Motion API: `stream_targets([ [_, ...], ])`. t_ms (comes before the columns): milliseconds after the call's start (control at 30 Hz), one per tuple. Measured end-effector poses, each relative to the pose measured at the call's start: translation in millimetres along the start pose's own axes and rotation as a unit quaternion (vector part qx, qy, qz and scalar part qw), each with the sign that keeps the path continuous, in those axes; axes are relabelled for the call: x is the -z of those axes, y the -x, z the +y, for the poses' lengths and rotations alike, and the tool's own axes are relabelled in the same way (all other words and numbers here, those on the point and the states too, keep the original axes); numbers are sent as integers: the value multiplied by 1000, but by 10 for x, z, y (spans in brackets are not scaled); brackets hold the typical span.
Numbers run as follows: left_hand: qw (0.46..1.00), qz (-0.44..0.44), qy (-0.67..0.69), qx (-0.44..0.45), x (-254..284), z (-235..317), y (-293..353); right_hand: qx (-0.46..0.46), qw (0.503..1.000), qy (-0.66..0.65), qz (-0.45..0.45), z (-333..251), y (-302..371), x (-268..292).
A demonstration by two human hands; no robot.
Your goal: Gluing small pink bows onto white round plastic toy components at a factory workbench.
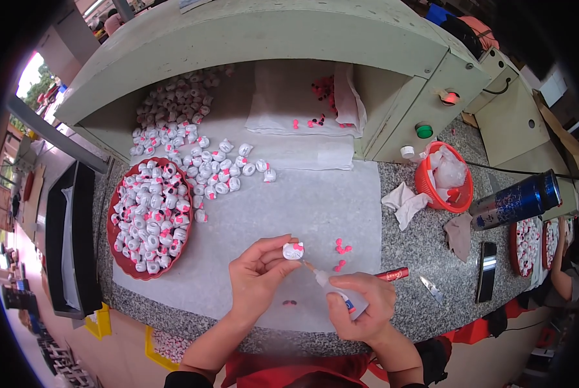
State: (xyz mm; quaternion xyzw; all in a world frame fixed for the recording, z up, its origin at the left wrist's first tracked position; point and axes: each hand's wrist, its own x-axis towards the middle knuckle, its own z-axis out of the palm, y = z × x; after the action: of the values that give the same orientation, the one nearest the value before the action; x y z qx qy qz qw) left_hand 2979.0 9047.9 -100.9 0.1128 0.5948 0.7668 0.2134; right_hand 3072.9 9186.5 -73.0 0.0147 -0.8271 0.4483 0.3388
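Between the thumb and fingertips of my left hand is a small white rounded figurine piece with a pink bow on it. Wrapped in my right hand is a white squeeze bottle with a thin nozzle. Its tip points up and left, close to the underside of the piece; whether they touch, I cannot tell. Several loose pink bows lie on the white paper just beyond my right hand. A small dark red bow-shaped bit sits between my wrists.
At left, a scalloped red tray is heaped with similar white pieces; more pieces spread beneath the grey-green hood. On the right are a red basket, blue bottle, phone, small blade and red marker.
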Motion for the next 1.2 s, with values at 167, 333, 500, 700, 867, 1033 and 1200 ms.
stream_targets([
  [167, 1000, -9, 4, -1, -2, -7, 2, 3, 1000, 2, 2, 8, -1, -3],
  [333, 1000, -5, 13, 1, 4, 5, -5, -8, 1000, 7, 3, 10, -10, 0],
  [500, 1000, 0, 7, -2, 14, 3, -13, 0, 1000, 16, 1, 3, -23, 13],
  [700, 1000, -13, 5, -19, -2, -13, -2, -33, 999, -3, -20, -42, -21, 46],
  [867, 999, -21, 10, -23, -28, -22, 6, -72, 997, -24, -14, -46, -12, 87],
  [1033, 999, 30, -21, -23, 81, -43, -56, -360, 917, -169, 16, 130, -215, 181],
  [1200, 993, 108, -6, -53, 208, 35, -197, -305, 929, -34, -207, 369, 45, -19],
])
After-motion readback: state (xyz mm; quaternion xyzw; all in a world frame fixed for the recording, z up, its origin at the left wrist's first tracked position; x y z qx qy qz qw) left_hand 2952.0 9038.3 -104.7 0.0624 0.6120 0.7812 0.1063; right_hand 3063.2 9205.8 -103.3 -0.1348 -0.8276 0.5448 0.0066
